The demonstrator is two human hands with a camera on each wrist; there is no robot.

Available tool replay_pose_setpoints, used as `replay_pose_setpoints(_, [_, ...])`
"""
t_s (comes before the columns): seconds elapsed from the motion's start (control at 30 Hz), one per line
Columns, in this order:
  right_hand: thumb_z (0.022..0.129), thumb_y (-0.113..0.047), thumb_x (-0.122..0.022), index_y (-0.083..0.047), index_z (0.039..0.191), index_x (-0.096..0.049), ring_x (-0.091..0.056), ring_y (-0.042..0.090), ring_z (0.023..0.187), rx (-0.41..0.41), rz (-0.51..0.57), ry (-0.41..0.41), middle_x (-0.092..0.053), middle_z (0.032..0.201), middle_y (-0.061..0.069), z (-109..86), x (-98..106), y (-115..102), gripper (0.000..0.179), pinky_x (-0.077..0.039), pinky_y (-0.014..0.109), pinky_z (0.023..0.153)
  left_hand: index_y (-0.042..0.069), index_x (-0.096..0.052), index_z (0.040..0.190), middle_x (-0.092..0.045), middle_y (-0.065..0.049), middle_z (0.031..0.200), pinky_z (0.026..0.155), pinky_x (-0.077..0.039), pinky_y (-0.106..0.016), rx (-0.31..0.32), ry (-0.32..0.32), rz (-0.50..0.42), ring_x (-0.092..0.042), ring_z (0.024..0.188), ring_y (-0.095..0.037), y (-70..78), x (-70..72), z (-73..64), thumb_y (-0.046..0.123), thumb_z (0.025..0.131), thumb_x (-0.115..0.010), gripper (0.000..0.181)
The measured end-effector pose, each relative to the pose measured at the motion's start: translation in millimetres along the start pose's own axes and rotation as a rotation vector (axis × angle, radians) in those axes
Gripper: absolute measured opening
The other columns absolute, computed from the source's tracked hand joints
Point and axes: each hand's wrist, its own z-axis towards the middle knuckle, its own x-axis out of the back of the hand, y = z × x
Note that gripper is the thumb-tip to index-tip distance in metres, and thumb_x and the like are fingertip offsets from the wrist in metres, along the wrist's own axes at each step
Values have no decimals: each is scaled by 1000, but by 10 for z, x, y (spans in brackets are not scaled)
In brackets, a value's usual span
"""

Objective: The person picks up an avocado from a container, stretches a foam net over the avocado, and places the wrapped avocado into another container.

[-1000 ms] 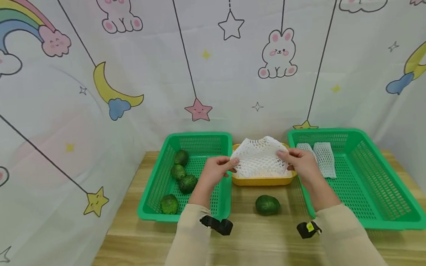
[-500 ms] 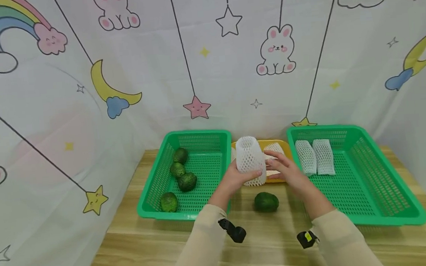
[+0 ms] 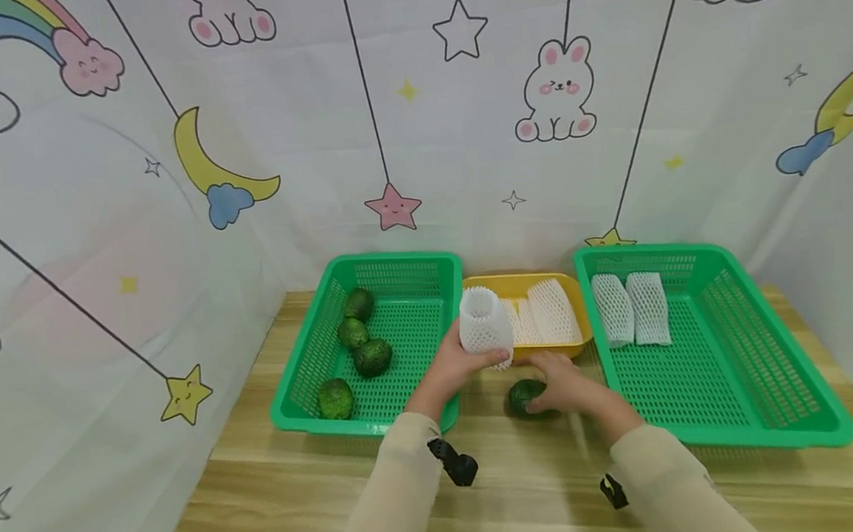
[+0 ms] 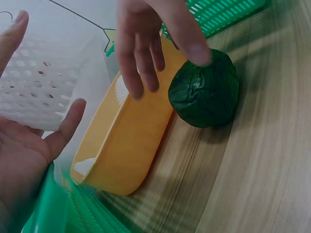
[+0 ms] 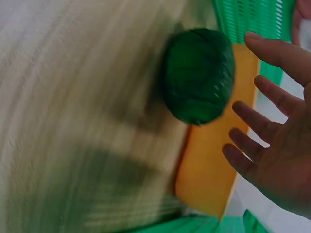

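Observation:
A white foam net sleeve point(image 3: 486, 328) stands upright in my left hand point(image 3: 451, 371), whose fingers and thumb curl round its lower part. The sleeve's top end is a round opening. On the table in front of the yellow tray point(image 3: 473, 281) lies a dark green avocado point(image 3: 521, 397) with a shiny skin. My right hand point(image 3: 567, 387) hovers over it, partly covering it in the head view. In the right wrist view that hand's fingers point(image 5: 260, 116) are spread and stand apart from the avocado point(image 5: 199, 75).
More foam net sleeves point(image 3: 554, 313) lie in the yellow tray. The left green basket point(image 3: 371, 427) holds several avocados point(image 3: 372, 358). Two foam net sleeves point(image 3: 650, 308) lie in the right green basket point(image 3: 767, 438). A printed cloth point(image 3: 462, 146) hangs behind the table.
The sleeve, earlier stretched flat between both hands, is now opened into a tube in the left hand. My right hand has let go and moved down to the avocado.

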Motion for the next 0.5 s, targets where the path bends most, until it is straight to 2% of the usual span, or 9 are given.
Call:
replay_pose_setpoints(0.17, [65, -20, -85, -9, 131, -50, -34, 38, 116, -33, -235, -5, -42, 131, 17, 78, -223, -76, 76, -28, 56, 95, 13, -35, 139, -55, -10, 121, 87, -46, -38, -8, 0, -38, -55, 107, -24, -30, 23, -31, 11, 76, -78, 77])
replay_pose_setpoints(0.23, [65, -20, -85, -10, 127, -53, -38, 35, 112, -36, -280, -17, -45, 127, 16, 112, -271, -91, 71, -30, 54, 92, 11, -34, 139, -54, -12, 122, 87, -46, -37, -16, -1, -58, -55, 108, -25, -30, 32, -38, 10, 76, -77, 76])
replay_pose_setpoints(0.3, [64, -21, -85, -12, 121, -57, -43, 33, 106, -43, -307, -34, -51, 121, 13, 160, -278, -92, 63, -34, 52, 88, 9, -35, 139, -54, -13, 123, 87, -46, -37, -15, -6, -67, -54, 109, -25, 41, 38, -78, 9, 77, -76, 75])
replay_pose_setpoints(0.4, [69, -21, -81, -12, 112, -59, -52, 28, 96, -62, -249, -49, -58, 110, 10, 186, -93, -153, 49, -40, 48, 83, 8, -40, 136, -55, -13, 121, 86, -47, -37, -31, -23, -91, -55, 107, -25, 37, 45, -79, 7, 77, -76, 70])
replay_pose_setpoints(0.5, [75, -25, -75, -6, 111, -55, -55, 26, 87, -68, -142, 25, -60, 102, 12, 116, 357, -330, 45, -46, 42, 72, 10, -41, 136, -56, -12, 120, 86, -47, -37, -50, -42, -105, -56, 106, -24, -6, 45, -58, 8, 76, -77, 69])
